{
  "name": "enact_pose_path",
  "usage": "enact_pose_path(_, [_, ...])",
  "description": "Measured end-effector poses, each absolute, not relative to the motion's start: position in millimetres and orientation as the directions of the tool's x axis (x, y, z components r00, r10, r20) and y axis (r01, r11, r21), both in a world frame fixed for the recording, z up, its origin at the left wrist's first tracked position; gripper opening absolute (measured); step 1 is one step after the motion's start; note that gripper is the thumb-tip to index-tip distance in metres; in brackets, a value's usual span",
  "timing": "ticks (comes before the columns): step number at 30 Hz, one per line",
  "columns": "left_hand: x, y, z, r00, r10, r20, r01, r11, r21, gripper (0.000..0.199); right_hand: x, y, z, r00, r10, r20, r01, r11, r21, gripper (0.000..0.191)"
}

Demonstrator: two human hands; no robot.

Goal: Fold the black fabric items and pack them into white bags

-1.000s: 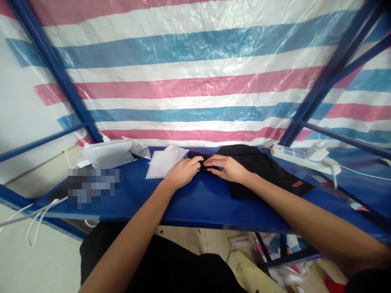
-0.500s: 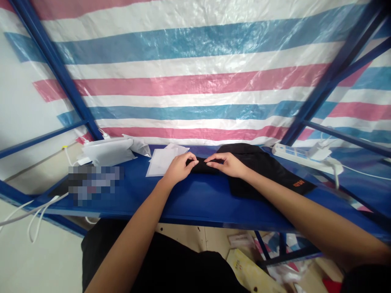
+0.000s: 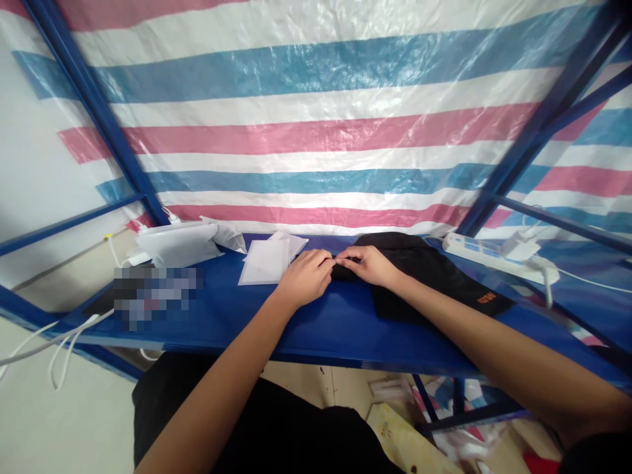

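A small, dark, cloth-like piece (image 3: pixel 344 273) lies low on the blue tabletop between my two hands. My left hand (image 3: pixel 306 276) is closed over its left end, knuckles up, and covers much of it. Thumb and fingertips of my right hand (image 3: pixel 372 264) pinch its upper edge, meeting the left fingertips. Under and beside my right wrist spreads a larger black cloth (image 3: pixel 419 257) with orange lettering at its right corner; whether the small piece joins it I cannot tell. Flat white sheets (image 3: pixel 264 262) lie just left of my left hand.
A grey-white pouch (image 3: pixel 180 245) and white cables stand at the back left, near a blurred-out item (image 3: pixel 158 296). At the right lies a white power strip (image 3: pixel 498 257) with a plugged-in adapter. Blue frame posts and a striped plastic sheet (image 3: pixel 316 138) bound the table (image 3: pixel 330 336).
My left hand has slid right and turned over the dark piece, its fingers now closing up against my right fingertips. My right hand has stayed almost in place.
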State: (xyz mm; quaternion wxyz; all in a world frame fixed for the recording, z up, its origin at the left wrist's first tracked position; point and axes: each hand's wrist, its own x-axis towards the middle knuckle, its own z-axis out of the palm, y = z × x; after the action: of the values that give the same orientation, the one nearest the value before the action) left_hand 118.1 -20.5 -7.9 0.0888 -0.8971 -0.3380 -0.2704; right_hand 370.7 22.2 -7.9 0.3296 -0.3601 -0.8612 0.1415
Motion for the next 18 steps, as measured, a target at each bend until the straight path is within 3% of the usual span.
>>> enact_pose_path(6, [120.4, -16.8, -14.1, 0.601, 0.623, 0.501, 0.637, -0.752, 0.170, 0.033, 367.8, 23.2, -12.2, -0.535, 0.646, 0.544, 0.558, 0.754, -0.347, 0.033])
enact_pose_path(12, [114.9, -10.1, -15.9, 0.576, 0.634, 0.516, 0.645, -0.741, 0.189, 0.033, 365.1, 9.8, -5.6, -0.495, 0.690, 0.528, 0.596, 0.712, -0.371, 0.030])
enact_pose_path(18, [114.7, -3.5, -16.1, 0.586, 0.646, 0.489, 0.647, -0.737, 0.197, 0.037, 368.4, -3.0, 7.3, -0.644, 0.531, 0.551, 0.480, 0.841, -0.250, 0.030])
